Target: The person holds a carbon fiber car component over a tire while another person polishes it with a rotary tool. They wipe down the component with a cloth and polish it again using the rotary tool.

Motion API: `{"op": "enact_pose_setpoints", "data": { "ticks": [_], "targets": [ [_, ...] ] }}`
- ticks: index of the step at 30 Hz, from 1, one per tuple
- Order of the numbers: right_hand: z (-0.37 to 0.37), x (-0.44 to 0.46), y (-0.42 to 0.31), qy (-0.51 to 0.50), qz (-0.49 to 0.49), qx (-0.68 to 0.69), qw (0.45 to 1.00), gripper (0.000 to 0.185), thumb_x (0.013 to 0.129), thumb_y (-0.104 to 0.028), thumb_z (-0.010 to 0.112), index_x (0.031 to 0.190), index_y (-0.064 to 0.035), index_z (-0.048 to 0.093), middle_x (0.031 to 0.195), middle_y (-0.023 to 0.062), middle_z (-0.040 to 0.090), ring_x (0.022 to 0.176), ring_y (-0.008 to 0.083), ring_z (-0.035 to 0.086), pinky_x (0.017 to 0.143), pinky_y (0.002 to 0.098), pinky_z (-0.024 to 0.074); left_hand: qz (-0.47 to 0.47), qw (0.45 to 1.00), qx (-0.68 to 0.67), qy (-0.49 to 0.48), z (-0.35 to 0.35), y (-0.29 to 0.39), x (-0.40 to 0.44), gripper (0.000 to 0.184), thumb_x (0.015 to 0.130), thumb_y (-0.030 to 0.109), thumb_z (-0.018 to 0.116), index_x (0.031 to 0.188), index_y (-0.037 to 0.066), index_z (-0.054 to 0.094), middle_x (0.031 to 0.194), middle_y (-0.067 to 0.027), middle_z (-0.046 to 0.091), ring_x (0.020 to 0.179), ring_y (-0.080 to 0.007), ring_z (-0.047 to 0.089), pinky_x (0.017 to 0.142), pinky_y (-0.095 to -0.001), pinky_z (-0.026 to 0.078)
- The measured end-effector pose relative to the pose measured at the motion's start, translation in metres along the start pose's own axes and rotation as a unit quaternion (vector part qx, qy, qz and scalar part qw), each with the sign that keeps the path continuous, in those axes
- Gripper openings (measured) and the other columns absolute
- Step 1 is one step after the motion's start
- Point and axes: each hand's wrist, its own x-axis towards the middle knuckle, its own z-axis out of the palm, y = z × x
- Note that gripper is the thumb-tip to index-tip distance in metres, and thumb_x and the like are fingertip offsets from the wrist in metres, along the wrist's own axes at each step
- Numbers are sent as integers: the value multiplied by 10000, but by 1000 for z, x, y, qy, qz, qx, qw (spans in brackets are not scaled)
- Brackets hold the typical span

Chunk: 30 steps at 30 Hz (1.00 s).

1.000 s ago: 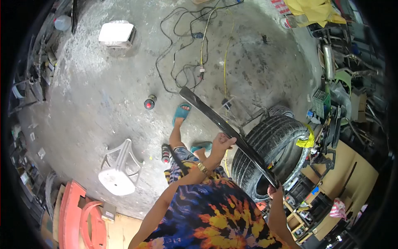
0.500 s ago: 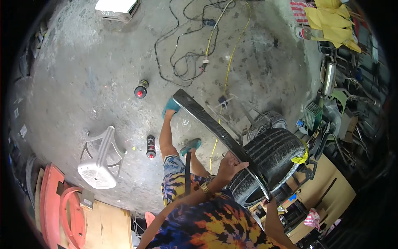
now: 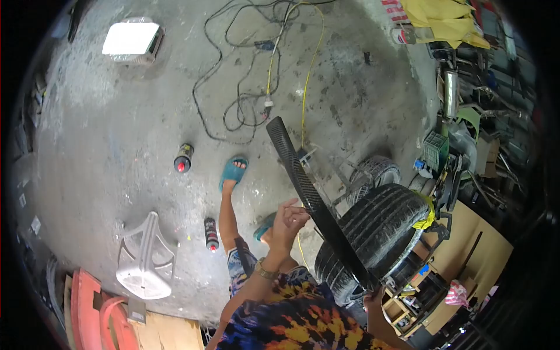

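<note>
Head view: at the far left, red curved panels (image 3: 87,306) are leaning by a pale wooden board (image 3: 169,332). A white-topped boxy unit (image 3: 133,39) is sitting farther up the floor. A white plastic stool (image 3: 144,265) is lying tipped over on the concrete floor (image 3: 128,192).

Right of the stool, two dark bottles: one (image 3: 182,158) is showing its red cap toward the camera, the other (image 3: 211,234) is lying nearer the person. Black cable (image 3: 203,111) is looping above them, with a yellow cord (image 3: 305,87) running alongside. A teal sandal (image 3: 234,170) is showing on the person's left foot.

Left hand (image 3: 288,220), gold-coloured watch (image 3: 266,270) at the wrist: fingers are bending inward, narrow, tips meeting or nearly meeting the left edge of a long, glossy black strip (image 3: 312,201) with a woven pattern. Cannot tell whether they are gripping it.

The strip is slanting from upper left to lower right, its lower part passing in front of a large tire (image 3: 373,233). Right hand (image 3: 373,300) is holding the strip's lower end, fingers partly hidden. A smaller wheel (image 3: 379,174) is lying behind the tire; yellow material (image 3: 427,214) is hanging at the tire's right side. Beyond, a green crate (image 3: 433,153) is standing among metal parts.
</note>
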Motion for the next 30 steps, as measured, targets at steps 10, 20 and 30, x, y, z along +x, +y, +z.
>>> {"op": "enact_pose_setpoints", "data": {
  "ticks": [10, 20, 30],
  "targets": [
    [-31, 25, 17, -7, -51, 49, 997, 522, 952, -526, 583, 1341, -178, 591, 1312, 16, 648, 1160, 247, 641, 969, 429, 543, -24, 998, 38, -32, 8, 36, 61, 392, 922, 87, 687, 1237, 5, 469, 1107, -67, 650, 966, -104, 615, 854, -257, 493],
    [-7, 13, 32, -59, -87, 97, 990, 614, 962, -533, 559, 1452, -172, 474, 1450, 47, 529, 1313, 289, 510, 1105, 464, 423, -23, 958, 285, 35, 3, 54, 120, 386, 908, 405, 697, 909, 20, 680, 814, 0, 628, 684, -71, 510, 628, -254, 404],
    [-16, 27, 38, -35, -113, 129, 985, 477, 1005, -446, 515, 1341, -110, 565, 1310, 78, 623, 1198, 270, 586, 1041, 448, 475, 23, 931, 325, 166, -82, 57, 149, 280, 975, 340, 635, 937, 63, 631, 812, -24, 661, 769, -94, 613, 642, -264, 463]
  ]
}}
